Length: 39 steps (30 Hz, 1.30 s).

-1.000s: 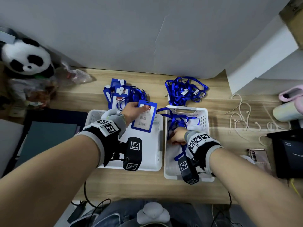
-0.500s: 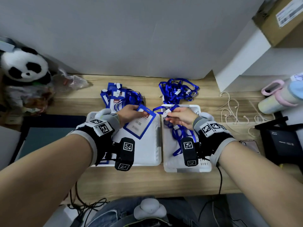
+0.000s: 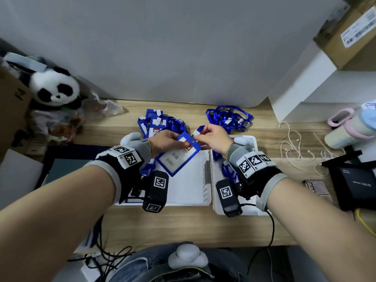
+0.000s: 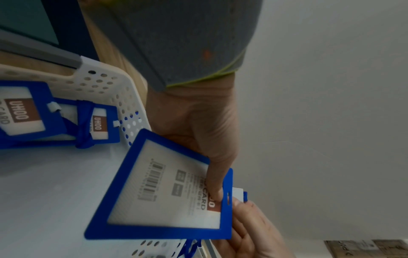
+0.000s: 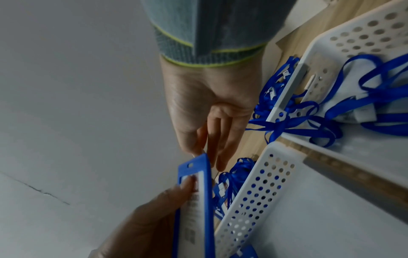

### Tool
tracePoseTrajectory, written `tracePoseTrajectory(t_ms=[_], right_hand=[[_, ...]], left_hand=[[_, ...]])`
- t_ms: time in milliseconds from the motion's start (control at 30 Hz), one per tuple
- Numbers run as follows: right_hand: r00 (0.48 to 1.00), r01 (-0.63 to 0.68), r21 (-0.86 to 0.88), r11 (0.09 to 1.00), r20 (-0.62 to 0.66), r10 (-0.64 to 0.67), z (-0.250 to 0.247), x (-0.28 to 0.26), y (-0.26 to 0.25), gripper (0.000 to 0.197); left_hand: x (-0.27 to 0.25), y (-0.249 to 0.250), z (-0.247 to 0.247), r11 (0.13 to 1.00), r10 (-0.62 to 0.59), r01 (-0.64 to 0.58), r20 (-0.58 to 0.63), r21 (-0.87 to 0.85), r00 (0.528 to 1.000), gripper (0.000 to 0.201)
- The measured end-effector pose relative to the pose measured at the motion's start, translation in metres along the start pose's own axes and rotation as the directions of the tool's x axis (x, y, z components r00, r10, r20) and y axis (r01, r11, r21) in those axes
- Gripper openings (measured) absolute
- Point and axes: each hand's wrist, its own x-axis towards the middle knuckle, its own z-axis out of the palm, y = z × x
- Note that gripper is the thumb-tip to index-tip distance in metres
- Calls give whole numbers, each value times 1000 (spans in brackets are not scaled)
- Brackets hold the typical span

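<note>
My left hand (image 3: 173,139) grips a blue badge holder (image 3: 179,154) by its top edge, above the left white basket (image 3: 189,192). The thumb presses on the card near the slot (image 4: 217,190). My right hand (image 3: 204,135) pinches the white clip end of a blue lanyard (image 3: 198,131) right at the holder's slotted top. The lanyard trails down into the right white basket (image 3: 251,140). In the right wrist view the holder (image 5: 196,200) shows edge-on, just below my right hand (image 5: 205,139). Whether the clip is through the slot is hidden.
Badge holders with lanyards (image 3: 156,125) lie piled behind the left basket; two more lie inside it (image 4: 33,115). Loose blue lanyards (image 3: 230,117) lie behind the right basket. A panda plush (image 3: 55,88) sits far left. A white cable (image 3: 293,143), phone (image 3: 317,187) and black box (image 3: 354,180) lie right.
My right hand lifted out of the right basket with the lanyard's clip end and came to the holder's top. My left hand tilted the holder toward it.
</note>
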Motion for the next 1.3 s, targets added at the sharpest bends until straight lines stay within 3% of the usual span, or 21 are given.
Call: tracePoseTrajectory(t_ms=[433,600,767,967,1100,1200,1300], right_hand=[[998,-63,44,997,25,62,19,-2,-8,18],[997,-71,56,996,16,71,23,-2,-10,15],[994,-70,88,994,92,62,23,-3,-13,7],[966,-64,92,994,256,38,27,-9,-11,34],[988,-35,80,996,151,22,31,-6,-8,25],[992,-15,88,996,127,4,32,-5,-8,9],[994,-11,70,997,111,3,32,-4,-7,8]], left_hand=[[-8,-17,-14,999,31,-32,-26,-16,999,6],[-5,-19,-15,1000,1,-1,-59,4,998,17],[-5,-23,-16,998,32,-36,-66,-52,997,11],[-6,-22,-19,997,44,-48,-71,-58,997,13],[-7,-22,-19,997,43,-47,-63,-55,997,13],[-7,-23,-18,995,39,-43,-51,-88,998,12],[-7,-22,-18,996,36,-40,-52,-76,998,13]])
